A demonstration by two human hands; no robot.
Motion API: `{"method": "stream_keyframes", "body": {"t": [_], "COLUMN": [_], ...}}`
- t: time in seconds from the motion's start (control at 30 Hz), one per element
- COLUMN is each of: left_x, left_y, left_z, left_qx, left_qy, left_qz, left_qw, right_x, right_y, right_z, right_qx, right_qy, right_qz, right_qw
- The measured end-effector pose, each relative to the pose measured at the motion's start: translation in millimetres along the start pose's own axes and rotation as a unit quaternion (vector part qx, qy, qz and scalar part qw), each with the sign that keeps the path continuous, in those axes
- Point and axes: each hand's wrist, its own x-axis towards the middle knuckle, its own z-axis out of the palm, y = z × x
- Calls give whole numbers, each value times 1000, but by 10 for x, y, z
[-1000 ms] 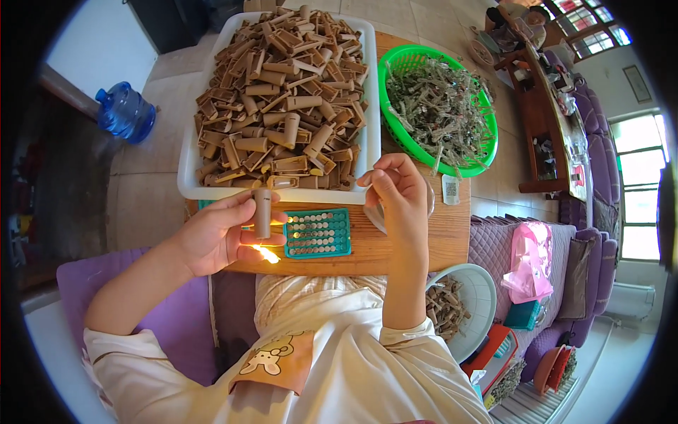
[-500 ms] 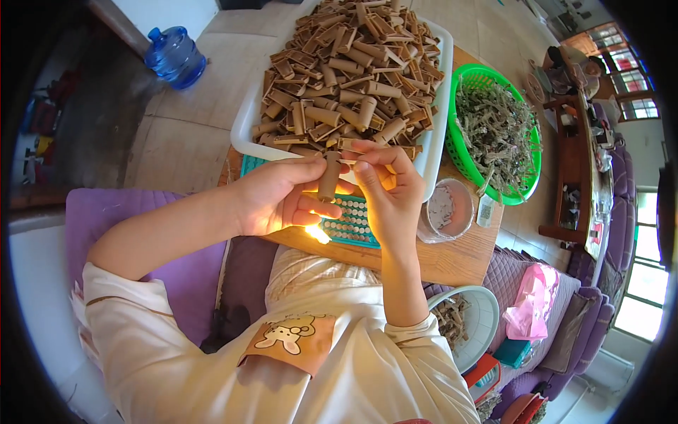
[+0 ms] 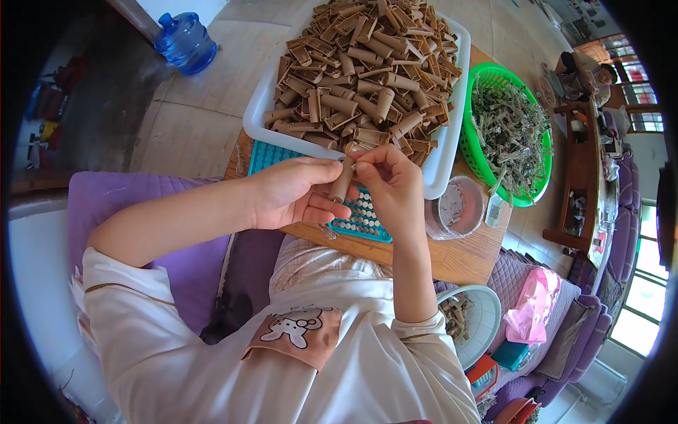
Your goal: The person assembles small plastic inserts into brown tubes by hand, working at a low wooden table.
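My left hand [image 3: 300, 192] holds a short brown tube [image 3: 341, 185] upright at a slight tilt, its thumb on one side and its fingers curled behind. The fingertips of my right hand [image 3: 390, 185] are pinched together against the tube's upper right side. Whatever may be between them is too small to make out. Beneath both hands lies a teal tray [image 3: 268, 156] with rows of small round whitish pieces in part of it; my hands hide its middle.
Beyond my hands stands a white tub [image 3: 462, 78] heaped with brown tubes and half-shells. Right of it are a green basket [image 3: 469, 134] of dried plant matter and a clear bucket [image 3: 432, 219] with white bits. A pale round basin [image 3: 487, 328] sits lower right. A blue water bottle [image 3: 185, 44] stands on the floor.
My right thumb and fingers have closed in against the tube. The bright glare under my left hand is gone. The whole view has shifted slightly.
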Motion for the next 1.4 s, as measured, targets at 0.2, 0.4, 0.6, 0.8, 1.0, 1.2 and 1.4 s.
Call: {"method": "stream_keyframes", "body": {"t": [0.2,0.4,0.6,0.8,1.0,1.2,1.4], "left_x": [-7,66,57,99,119,108,109], "left_y": [-63,-106,-109,-204,-278,-351,-143], "left_z": [-15,-68,-40,-122,-118,10,-257], "left_qx": [-4,-25,-23,-30,-22,30,79], "left_qy": [26,68,6,20,-2,6,122], "left_qz": [-27,-61,-53,-102,-126,-106,-10], "left_qw": [999,996,998,994,992,994,989], "right_x": [-96,-100,-177,-265,-333,-557,-1400], "right_y": [174,248,208,339,387,523,916], "right_z": [25,42,6,1,-42,-192,-1512], "right_qx": [35,36,31,-44,43,0,-12], "right_qy": [-30,-53,-13,-79,-126,-53,264], "right_qz": [16,36,-1,46,34,-17,218], "right_qw": [999,997,999,995,990,998,940]}}
